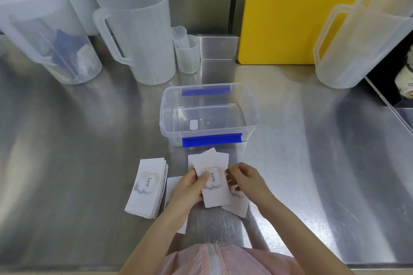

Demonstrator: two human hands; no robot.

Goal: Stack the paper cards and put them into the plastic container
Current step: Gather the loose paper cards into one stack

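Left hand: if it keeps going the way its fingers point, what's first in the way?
Likely the plastic container: the left hand points up-table over the held cards, toward its blue-clipped near wall.

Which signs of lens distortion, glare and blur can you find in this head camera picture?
Head view: the wide lens bows the jugs outward and curves the steel counter; broad soft glare streaks cross that steel; the edges blur, while the cards in the left hand and right hand stay readable, "love." showing.
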